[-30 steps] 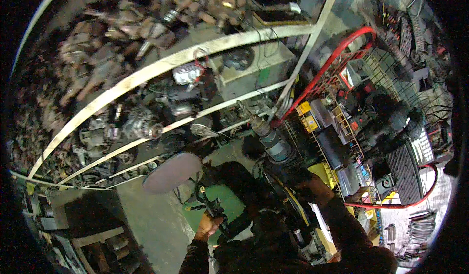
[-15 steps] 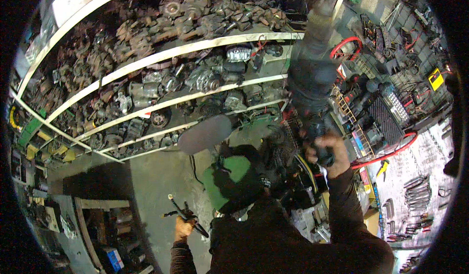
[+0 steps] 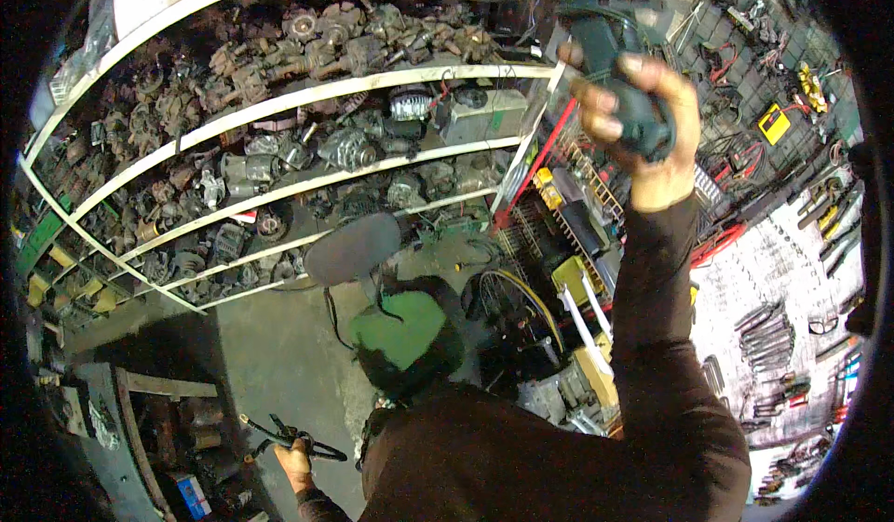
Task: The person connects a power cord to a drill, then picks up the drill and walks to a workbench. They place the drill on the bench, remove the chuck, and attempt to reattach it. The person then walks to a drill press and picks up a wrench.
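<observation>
While the right hand (image 3: 672, 135) is raised at the upper right, its grip is clamped around the handle of a dark tool (image 3: 599, 40), with the fingers wrapped across the front. The tool stands above the hand, shows a touch of red, and reaches the top edge of the view. Low on the left, the left hand (image 3: 294, 464) has its grip closed on some dark cables (image 3: 328, 452), which stick out on both sides of the fist; one end has a brassy tip.

Between the two hands sits a rounded green-and-black thing (image 3: 405, 331), and just beyond it a grey oval pad (image 3: 354, 250). Below and left of the right forearm are a yellow bin (image 3: 577, 282) and a sloping red bar (image 3: 548, 156). Right of that forearm, a pale surface (image 3: 731, 284) carries rows of hand tools (image 3: 768, 336). Farther out to the left, pale-edged shelves (image 3: 307, 94) are crowded with metal parts (image 3: 349, 149), above the grey floor (image 3: 270, 336).
</observation>
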Demonstrator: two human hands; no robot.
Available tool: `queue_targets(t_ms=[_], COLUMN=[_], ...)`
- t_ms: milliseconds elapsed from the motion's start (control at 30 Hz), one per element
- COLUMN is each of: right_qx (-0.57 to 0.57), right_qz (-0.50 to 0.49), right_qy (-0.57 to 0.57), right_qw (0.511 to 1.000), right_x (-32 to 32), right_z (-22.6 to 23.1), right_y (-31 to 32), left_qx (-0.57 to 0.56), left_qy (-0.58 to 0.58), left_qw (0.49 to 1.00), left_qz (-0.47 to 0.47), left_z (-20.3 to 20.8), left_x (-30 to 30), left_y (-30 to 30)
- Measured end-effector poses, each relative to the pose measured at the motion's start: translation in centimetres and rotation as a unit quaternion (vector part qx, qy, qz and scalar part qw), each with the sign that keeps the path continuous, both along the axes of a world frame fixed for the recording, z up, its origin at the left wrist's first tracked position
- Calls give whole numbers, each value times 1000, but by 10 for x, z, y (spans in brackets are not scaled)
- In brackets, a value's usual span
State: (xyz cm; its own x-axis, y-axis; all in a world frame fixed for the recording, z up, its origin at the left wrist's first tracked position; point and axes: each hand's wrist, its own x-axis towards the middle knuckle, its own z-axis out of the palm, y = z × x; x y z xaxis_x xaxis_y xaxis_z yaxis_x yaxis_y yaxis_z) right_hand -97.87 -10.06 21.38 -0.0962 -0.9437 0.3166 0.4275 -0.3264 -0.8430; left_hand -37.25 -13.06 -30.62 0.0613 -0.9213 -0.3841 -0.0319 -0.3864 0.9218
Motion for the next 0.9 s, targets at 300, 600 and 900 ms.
queue_targets(t_ms=[300,600,900], right_qx=[96,263,245], right_qz=[-154,-445,-492], right_qy=[-135,-280,-448], right_qw=[974,809,705], right_x=[60,213,445], right_z=[-114,-218,-331], right_y=[80,145,177], left_qx=[-72,-117,-73], left_qy=[-80,-14,-22], left_qw=[986,910,704], left_qz=[-129,-397,-706], left_z=[27,103,52], left_x=[-31,-124,-161], left_y=[-66,-194,-228])
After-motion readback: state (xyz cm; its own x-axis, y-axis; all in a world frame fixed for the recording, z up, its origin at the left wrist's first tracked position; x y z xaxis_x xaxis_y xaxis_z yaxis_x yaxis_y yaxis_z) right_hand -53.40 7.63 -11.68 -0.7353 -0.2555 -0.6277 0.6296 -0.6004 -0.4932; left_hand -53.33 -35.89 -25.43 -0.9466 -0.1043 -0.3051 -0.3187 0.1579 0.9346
